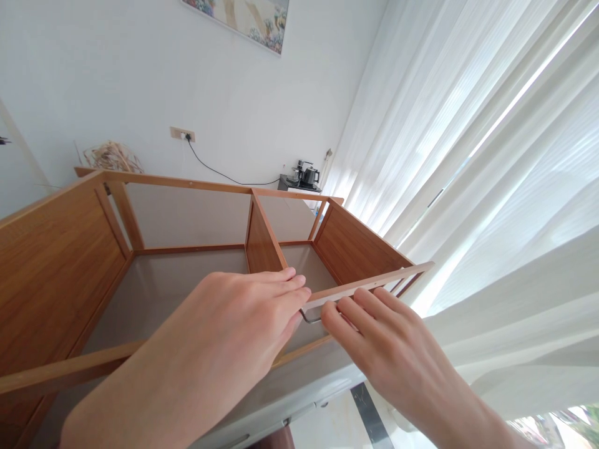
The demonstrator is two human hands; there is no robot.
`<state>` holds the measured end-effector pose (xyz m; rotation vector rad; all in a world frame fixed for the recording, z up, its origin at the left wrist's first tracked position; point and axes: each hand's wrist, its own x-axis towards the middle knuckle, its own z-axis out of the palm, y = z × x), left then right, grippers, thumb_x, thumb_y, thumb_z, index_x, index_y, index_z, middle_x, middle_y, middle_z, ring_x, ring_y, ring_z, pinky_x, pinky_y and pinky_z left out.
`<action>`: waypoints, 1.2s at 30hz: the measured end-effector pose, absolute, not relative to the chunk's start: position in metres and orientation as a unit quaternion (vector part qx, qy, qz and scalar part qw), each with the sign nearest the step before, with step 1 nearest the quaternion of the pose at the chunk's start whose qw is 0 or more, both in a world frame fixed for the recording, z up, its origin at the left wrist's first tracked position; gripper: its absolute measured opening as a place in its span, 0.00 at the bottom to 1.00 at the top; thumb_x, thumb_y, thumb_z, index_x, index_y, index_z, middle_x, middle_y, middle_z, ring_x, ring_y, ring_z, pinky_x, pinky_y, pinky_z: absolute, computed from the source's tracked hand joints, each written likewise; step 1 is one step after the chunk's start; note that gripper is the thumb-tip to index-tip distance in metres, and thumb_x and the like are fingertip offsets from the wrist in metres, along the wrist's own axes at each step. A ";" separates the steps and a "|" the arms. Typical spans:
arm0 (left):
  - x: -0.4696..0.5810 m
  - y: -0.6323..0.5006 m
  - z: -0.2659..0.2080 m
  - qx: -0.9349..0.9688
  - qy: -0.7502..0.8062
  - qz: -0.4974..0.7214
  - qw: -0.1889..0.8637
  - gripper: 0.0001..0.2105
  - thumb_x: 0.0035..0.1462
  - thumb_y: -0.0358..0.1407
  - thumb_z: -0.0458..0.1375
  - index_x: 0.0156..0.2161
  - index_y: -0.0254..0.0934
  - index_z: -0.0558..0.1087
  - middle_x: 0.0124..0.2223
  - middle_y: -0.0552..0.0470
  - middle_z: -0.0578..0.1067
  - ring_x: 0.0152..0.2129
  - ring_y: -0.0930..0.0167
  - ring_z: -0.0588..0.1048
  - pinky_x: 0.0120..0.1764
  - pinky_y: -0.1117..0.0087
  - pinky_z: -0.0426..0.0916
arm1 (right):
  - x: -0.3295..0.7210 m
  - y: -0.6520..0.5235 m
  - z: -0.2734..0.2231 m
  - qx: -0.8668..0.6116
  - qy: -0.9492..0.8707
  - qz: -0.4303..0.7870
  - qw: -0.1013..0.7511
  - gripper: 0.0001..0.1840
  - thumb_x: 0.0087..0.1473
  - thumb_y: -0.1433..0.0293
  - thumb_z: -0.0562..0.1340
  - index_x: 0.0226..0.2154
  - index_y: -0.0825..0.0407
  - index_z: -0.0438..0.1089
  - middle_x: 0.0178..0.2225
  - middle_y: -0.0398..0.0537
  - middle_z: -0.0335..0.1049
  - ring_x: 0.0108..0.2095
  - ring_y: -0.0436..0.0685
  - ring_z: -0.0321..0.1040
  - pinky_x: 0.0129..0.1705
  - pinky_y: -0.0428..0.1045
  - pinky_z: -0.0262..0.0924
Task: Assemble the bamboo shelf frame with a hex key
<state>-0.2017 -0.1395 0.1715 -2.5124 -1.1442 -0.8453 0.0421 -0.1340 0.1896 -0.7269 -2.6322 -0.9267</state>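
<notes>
A wooden frame with panelled ends and a middle divider (264, 240) stands before me. My left hand (253, 312) is closed at the joint where the divider meets the near top rail (355, 287), its fingers pressed together over the wood. From under its fingertips comes a thin bent metal hex key (310, 319). The key's other end runs to my right hand (379, 330), whose fingers are curled round it just below the rail. Where the key's tip sits is hidden by my left hand.
Sheer white curtains (468, 187) hang close on the right. Behind the frame, a black kettle (311, 176) stands on a small cabinet, with a cord running to a wall socket (182, 134). Dried straw (112, 156) lies at the back left.
</notes>
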 end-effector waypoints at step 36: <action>-0.201 -0.137 0.174 -0.872 -0.376 -0.289 0.120 0.16 0.68 0.30 0.54 0.55 0.42 0.79 0.55 0.50 0.83 0.50 0.62 0.83 0.38 0.64 0.83 | 0.006 -0.144 0.106 -0.297 -0.855 0.108 0.411 0.12 0.71 0.76 0.50 0.36 0.48 0.61 0.30 0.41 0.70 0.28 0.48 0.67 0.32 0.43 0.62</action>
